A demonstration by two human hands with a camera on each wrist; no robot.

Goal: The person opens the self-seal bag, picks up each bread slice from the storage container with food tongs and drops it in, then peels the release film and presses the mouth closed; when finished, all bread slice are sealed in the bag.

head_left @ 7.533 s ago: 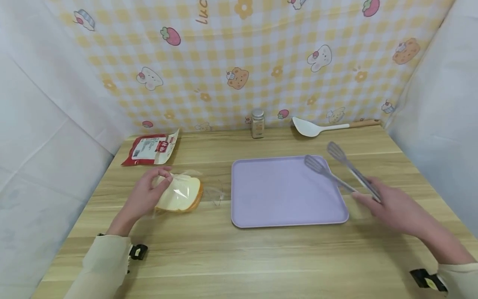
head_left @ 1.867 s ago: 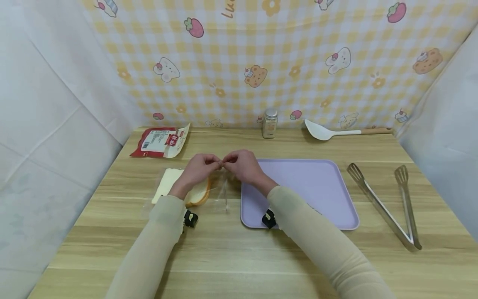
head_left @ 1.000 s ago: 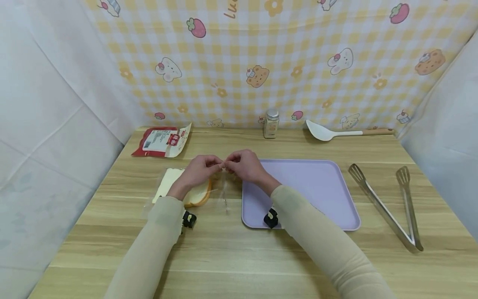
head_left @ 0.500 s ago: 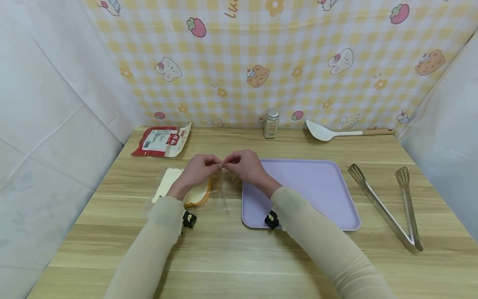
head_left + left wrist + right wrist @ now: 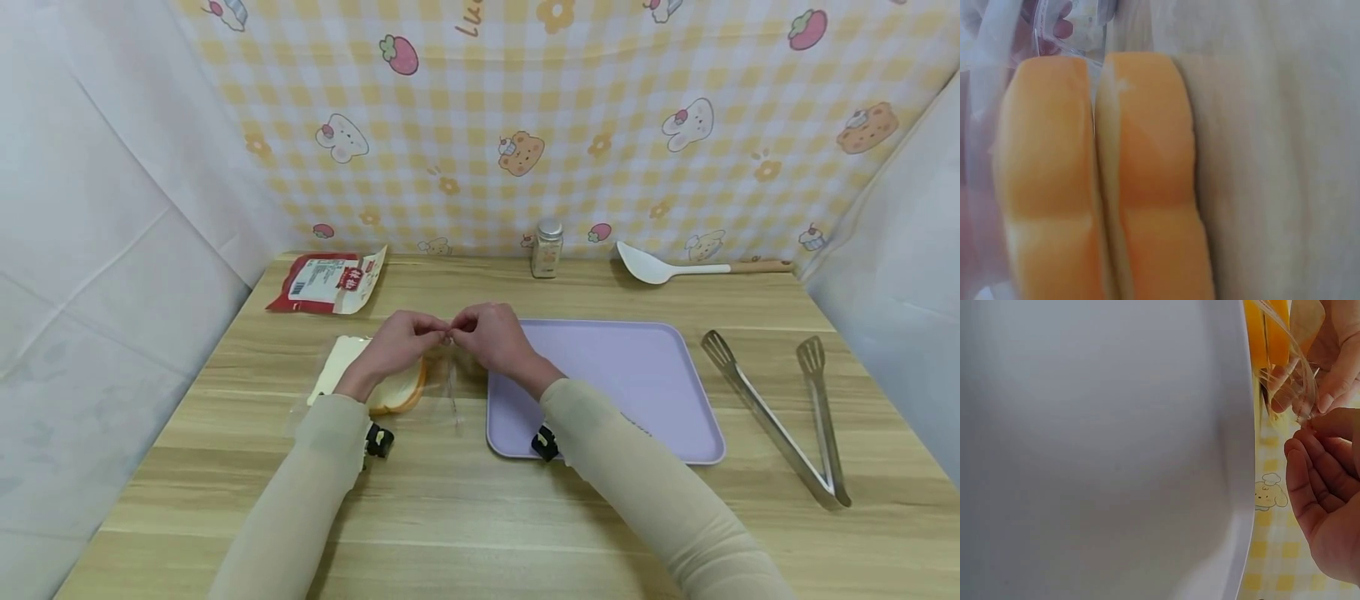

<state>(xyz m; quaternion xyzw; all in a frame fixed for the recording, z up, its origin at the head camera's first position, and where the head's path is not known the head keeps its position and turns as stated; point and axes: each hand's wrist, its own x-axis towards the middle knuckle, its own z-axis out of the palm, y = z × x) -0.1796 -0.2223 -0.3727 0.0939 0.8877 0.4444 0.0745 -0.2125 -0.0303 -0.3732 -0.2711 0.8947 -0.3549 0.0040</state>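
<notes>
Two thick slices of bread (image 5: 401, 390) lie in a clear plastic bag (image 5: 450, 404) left of the tray. In the left wrist view their orange-brown crusts (image 5: 1154, 137) fill the middle, side by side. My left hand (image 5: 397, 340) reaches over the bread and pinches the bag's edge between thumb and fingers. Meeting it fingertip to fingertip, my right hand (image 5: 491, 337) pinches the same edge. The right wrist view shows gathered film (image 5: 1302, 353) running up to the thumbs and fingertips of both hands. My left hand partly covers the bread in the head view.
The lilac tray (image 5: 637, 375) lies under my right forearm. Metal tongs (image 5: 768, 417) rest spread on the table at the right. Along the back are a red-and-white packet (image 5: 326, 283), a spice jar (image 5: 547, 250) and a white ladle-like spoon (image 5: 652, 267) with a wooden handle end.
Earlier my right hand held the tongs over the tray; they now lie on the table at the right. That hand has joined my left at the bag. Over the last two seconds both have barely moved.
</notes>
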